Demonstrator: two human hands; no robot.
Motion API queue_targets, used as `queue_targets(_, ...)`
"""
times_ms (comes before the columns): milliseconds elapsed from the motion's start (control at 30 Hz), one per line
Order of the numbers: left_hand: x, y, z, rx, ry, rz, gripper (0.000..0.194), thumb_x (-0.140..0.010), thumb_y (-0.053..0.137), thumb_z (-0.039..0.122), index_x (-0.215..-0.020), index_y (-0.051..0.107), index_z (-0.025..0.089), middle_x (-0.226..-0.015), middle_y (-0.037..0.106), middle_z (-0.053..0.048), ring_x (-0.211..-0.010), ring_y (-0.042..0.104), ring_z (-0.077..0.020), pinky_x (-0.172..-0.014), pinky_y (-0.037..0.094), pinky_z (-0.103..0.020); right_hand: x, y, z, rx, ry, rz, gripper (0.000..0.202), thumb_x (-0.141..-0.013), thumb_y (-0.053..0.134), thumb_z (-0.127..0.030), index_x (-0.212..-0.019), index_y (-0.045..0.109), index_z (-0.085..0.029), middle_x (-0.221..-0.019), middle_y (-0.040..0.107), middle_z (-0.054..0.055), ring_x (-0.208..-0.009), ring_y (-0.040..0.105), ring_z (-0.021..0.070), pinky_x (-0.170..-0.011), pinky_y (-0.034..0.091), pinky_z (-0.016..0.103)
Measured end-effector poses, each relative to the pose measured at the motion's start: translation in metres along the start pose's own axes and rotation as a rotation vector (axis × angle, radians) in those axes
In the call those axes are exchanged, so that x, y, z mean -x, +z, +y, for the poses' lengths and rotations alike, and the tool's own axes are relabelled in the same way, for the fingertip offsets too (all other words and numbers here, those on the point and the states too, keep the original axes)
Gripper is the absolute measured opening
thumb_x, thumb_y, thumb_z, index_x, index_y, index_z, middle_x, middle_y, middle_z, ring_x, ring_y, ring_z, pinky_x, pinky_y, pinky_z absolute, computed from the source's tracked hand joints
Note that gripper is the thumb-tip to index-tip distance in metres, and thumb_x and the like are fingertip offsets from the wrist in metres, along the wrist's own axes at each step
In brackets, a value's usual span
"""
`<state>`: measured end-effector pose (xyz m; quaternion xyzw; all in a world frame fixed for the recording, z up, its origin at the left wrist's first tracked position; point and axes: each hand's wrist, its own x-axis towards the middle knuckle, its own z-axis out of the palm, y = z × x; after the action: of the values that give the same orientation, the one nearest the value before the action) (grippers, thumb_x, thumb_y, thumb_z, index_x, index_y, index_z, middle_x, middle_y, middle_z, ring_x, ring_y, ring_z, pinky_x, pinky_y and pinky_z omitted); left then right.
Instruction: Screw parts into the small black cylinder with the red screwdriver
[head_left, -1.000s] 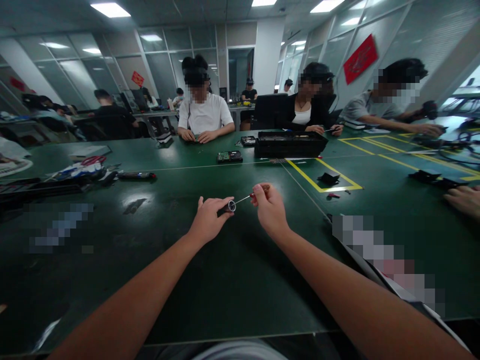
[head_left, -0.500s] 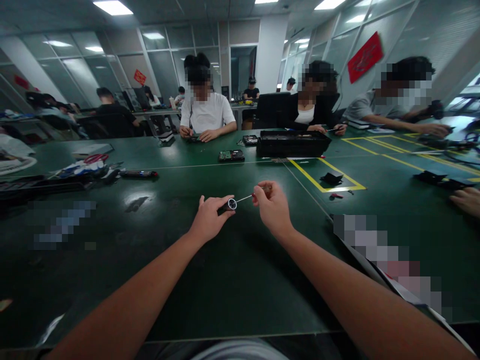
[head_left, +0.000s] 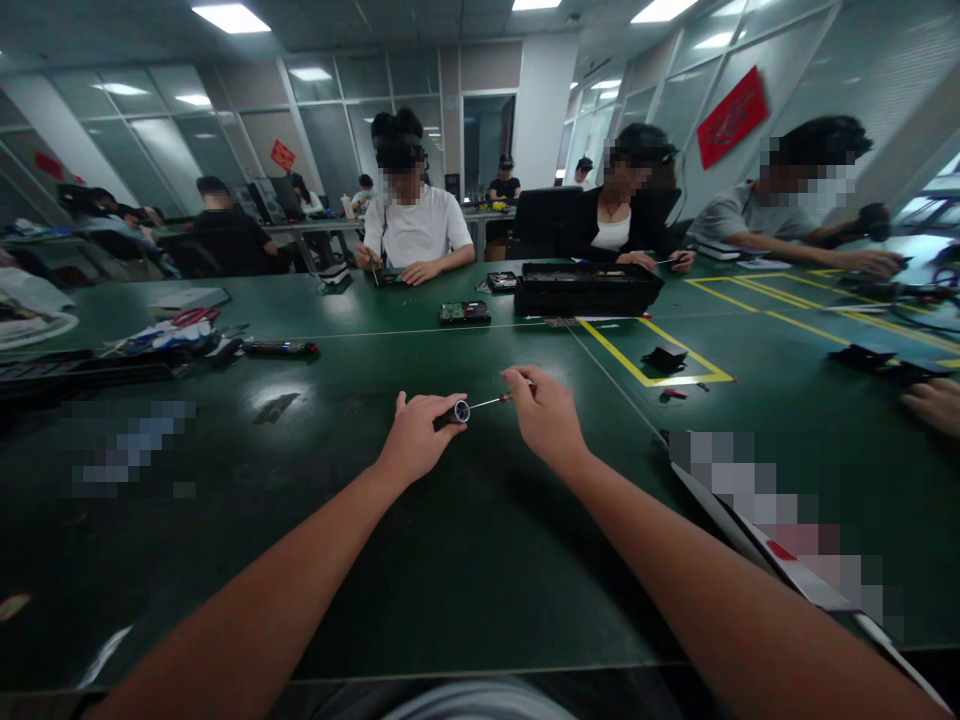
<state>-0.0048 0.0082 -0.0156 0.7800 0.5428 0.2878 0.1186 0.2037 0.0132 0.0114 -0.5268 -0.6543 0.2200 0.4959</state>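
Note:
Just above the green table, my left hand (head_left: 417, 435) is closed round a small dark cylinder with a pale ring at its end (head_left: 461, 411). That ringed end faces right, and fingers cover much of the body. My right hand (head_left: 553, 418) is closed on a screwdriver (head_left: 489, 402) with a thin metal shaft and a reddish handle, mostly hidden by the palm. The shaft points left, its tip at the ringed end. Whether the tip sits inside a screw there, I cannot tell.
Beyond my hands are a circuit board (head_left: 465, 312) and a long black housing (head_left: 589, 290). A black bracket (head_left: 664, 358) lies inside yellow tape. To the left are a dark pen-like tool (head_left: 280, 348) and a cluttered black tray (head_left: 90, 365). Co-workers sit across the table.
The fingers of my right hand have shifted and loosened somewhat on the screwdriver handle. My left hand holds the cylinder in nearly the same place. The view has moved slightly.

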Motion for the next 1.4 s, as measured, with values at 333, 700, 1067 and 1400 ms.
queue_targets(333,0.0,-0.001,0.001,-0.011,0.002,-0.005,0.04,-0.093,0.065,0.026,-0.132,0.062,0.034,-0.122,0.069,-0.003,-0.12,0.058,-0.0259,-0.121,0.012,-0.07,0.003,-0.002,-0.001,-0.05,-0.026,-0.053,0.032,-0.1,0.044,-0.044,-0.106,0.069,-0.025,-0.079,0.069,0.002,-0.067,0.06,0.0194,-0.064,0.039,0.033)
queue_targets(700,-0.002,-0.004,0.011,-0.003,0.052,0.074,0.04,-0.096,0.06,0.027,-0.136,0.058,0.033,-0.131,0.065,-0.004,-0.126,0.054,-0.0254,-0.122,0.014,-0.067,-0.007,0.01,0.014,-0.597,0.309,0.072,0.026,-0.089,0.056,-0.048,-0.081,0.058,-0.024,-0.067,0.057,0.0,-0.06,0.053,0.0171,-0.063,0.049,0.035)
queue_targets(1067,-0.005,0.005,0.009,-0.018,0.026,0.008,0.041,-0.096,0.061,0.029,-0.137,0.058,0.033,-0.127,0.066,-0.004,-0.123,0.054,-0.0267,-0.121,0.013,-0.069,-0.002,0.01,0.009,-0.402,0.211,0.193,0.023,-0.093,0.052,-0.045,-0.086,0.058,-0.024,-0.075,0.061,0.0,-0.067,0.056,0.017,-0.062,0.046,0.032)
queue_targets(1400,-0.003,0.002,0.011,0.05,0.021,0.01,0.041,-0.094,0.063,0.027,-0.135,0.06,0.029,-0.119,0.069,-0.004,-0.112,0.059,-0.0254,-0.113,0.035,-0.056,0.0,0.009,0.01,-0.286,0.158,0.166,0.027,-0.096,0.051,-0.046,-0.088,0.061,-0.023,-0.074,0.063,0.001,-0.066,0.056,0.0179,-0.062,0.042,0.032)
